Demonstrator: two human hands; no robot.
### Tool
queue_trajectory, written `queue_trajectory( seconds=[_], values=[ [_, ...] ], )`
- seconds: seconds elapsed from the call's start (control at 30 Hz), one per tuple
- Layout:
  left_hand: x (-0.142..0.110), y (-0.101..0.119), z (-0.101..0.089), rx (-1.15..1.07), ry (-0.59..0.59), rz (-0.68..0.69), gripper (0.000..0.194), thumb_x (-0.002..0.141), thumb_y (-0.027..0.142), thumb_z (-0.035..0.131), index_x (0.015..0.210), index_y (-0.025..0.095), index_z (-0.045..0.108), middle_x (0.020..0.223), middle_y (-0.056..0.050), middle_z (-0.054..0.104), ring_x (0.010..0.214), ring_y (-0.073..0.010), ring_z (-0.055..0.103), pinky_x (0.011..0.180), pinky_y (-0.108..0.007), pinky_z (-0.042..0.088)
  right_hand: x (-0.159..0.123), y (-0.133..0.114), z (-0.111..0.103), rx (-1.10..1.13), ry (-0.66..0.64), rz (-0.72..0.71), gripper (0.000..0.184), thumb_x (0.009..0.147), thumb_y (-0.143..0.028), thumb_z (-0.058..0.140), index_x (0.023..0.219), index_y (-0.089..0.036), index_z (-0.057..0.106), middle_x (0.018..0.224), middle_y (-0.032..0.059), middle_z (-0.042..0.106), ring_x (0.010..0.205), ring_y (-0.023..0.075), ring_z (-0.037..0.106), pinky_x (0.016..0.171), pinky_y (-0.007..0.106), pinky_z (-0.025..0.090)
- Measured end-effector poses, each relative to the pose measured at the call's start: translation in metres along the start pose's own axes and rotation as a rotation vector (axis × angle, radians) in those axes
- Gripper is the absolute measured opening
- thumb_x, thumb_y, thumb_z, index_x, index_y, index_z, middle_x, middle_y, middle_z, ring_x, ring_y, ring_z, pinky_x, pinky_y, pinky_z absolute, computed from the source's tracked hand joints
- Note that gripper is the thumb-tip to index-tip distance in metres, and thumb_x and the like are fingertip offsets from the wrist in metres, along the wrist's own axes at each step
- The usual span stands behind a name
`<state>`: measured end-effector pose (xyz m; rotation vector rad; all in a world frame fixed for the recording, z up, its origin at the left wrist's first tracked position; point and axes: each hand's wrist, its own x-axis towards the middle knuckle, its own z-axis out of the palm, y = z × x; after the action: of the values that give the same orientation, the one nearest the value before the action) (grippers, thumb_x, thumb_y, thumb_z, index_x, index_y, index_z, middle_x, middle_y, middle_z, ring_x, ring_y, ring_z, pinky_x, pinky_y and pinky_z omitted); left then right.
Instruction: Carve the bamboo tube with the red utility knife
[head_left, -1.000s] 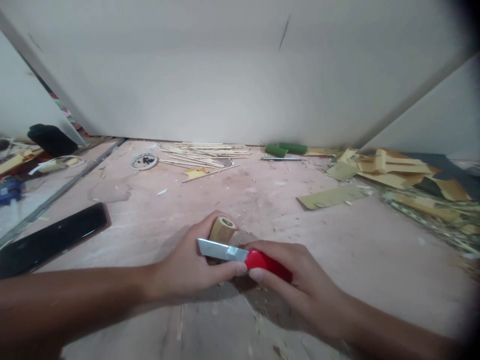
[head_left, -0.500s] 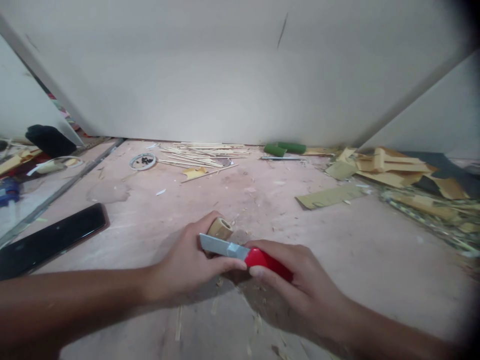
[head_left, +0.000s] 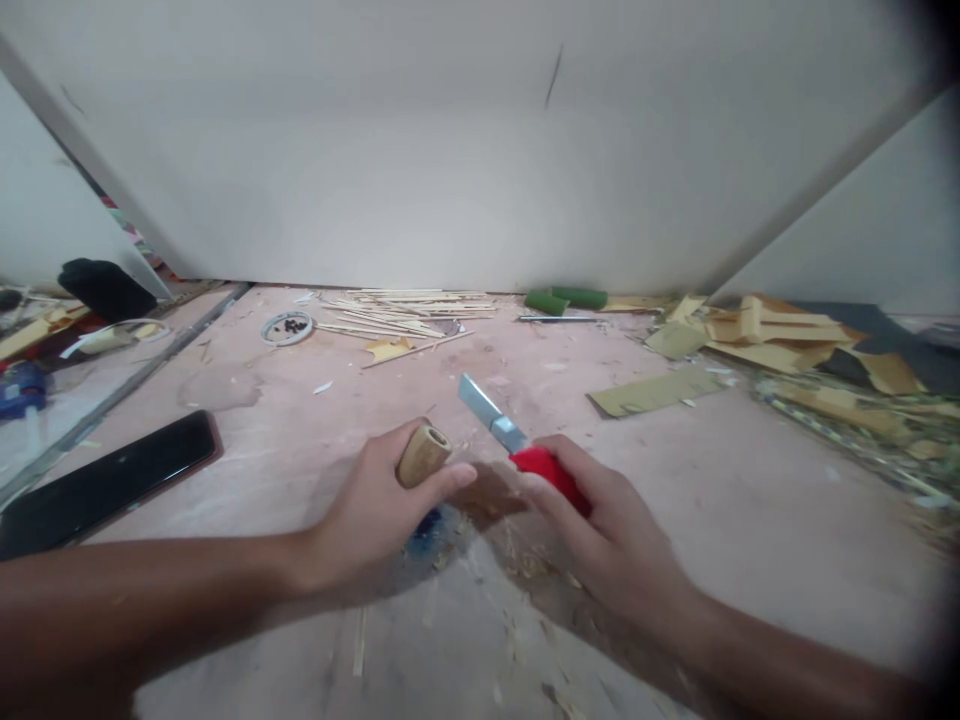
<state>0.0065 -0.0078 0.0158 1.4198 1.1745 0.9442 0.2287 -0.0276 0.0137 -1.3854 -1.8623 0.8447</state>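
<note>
A short tan hollow tube, like a bamboo piece (head_left: 422, 458), is gripped in my left hand (head_left: 375, 500), its open end facing up and away. My left thumb reaches out along its near side. My right hand (head_left: 600, 520) is closed round the red handle of a knife (head_left: 491, 412) with a flat metal blade. The blade points up and left, apart from the tube. Pale shavings (head_left: 532, 570) lie on the work surface (head_left: 300, 640) below my hands.
Thin sticks (head_left: 405, 312) lie by the white panel (head_left: 390, 150), near a ring-shaped dish (head_left: 286, 326) of dark bits. Green tubes (head_left: 566, 299) lie at the back. A phone (head_left: 112, 480) is at left; sandpaper (head_left: 652, 391) and paper scraps (head_left: 787, 330) are at right.
The knife has swung away from the tube, its blade turning from across it to pointing up and away. The tube now shows more fully in my left hand, whose thumb has left the knife.
</note>
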Motion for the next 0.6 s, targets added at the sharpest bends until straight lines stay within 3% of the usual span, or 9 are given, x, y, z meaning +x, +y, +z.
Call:
queue_trajectory(
  seconds=[0.1,0.23,0.33,0.47,0.6],
  values=[
    [0.001,-0.002,-0.003,-0.054,-0.040,0.031,0.031,0.092,0.041,0.075,0.084,0.018,0.056,0.075,0.004,0.053,0.068,-0.0112,0.050,0.062,-0.023,0.041,0.001,0.001,-0.001,0.025,-0.023,-0.003,0.023,0.105,-0.043,0.055,0.097,-0.023,0.062,0.081,-0.0015,0.069,0.071,0.0167,0.061,0.065,0.027,0.045],
    [0.001,-0.007,-0.007,-0.181,-0.157,0.023,0.018,0.097,0.034,0.067,0.101,0.020,0.056,0.069,0.007,0.051,0.054,-0.0087,0.045,0.053,-0.022,0.038,0.001,-0.002,-0.002,0.061,-0.104,-0.005,0.024,0.105,-0.045,0.056,0.098,-0.023,0.062,0.085,-0.0013,0.070,0.075,0.0166,0.062,0.069,0.028,0.047],
    [0.000,-0.009,-0.008,-0.249,-0.202,0.026,0.011,0.098,0.027,0.063,0.100,0.021,0.054,0.070,0.007,0.054,0.052,-0.0080,0.047,0.052,-0.022,0.039,0.001,-0.004,-0.003,0.062,-0.145,-0.023,0.024,0.105,-0.045,0.056,0.100,-0.023,0.063,0.088,-0.0001,0.071,0.077,0.0174,0.063,0.071,0.029,0.048],
    [0.000,-0.008,-0.009,-0.265,-0.211,0.000,0.015,0.094,0.017,0.064,0.102,0.022,0.052,0.068,0.008,0.054,0.054,-0.0084,0.051,0.051,-0.020,0.036,0.000,-0.006,-0.004,0.013,-0.185,-0.079,0.022,0.104,-0.042,0.058,0.098,-0.022,0.066,0.087,0.0009,0.072,0.075,0.0172,0.063,0.069,0.028,0.047],
    [-0.001,-0.007,-0.012,-0.251,-0.235,0.027,0.026,0.090,0.010,0.064,0.110,0.024,0.053,0.078,0.006,0.055,0.058,-0.0079,0.048,0.054,-0.020,0.035,0.000,-0.008,-0.004,-0.013,-0.216,-0.129,0.019,0.103,-0.039,0.060,0.100,-0.023,0.068,0.086,0.0001,0.073,0.073,0.0163,0.065,0.067,0.027,0.046]
  ],
)
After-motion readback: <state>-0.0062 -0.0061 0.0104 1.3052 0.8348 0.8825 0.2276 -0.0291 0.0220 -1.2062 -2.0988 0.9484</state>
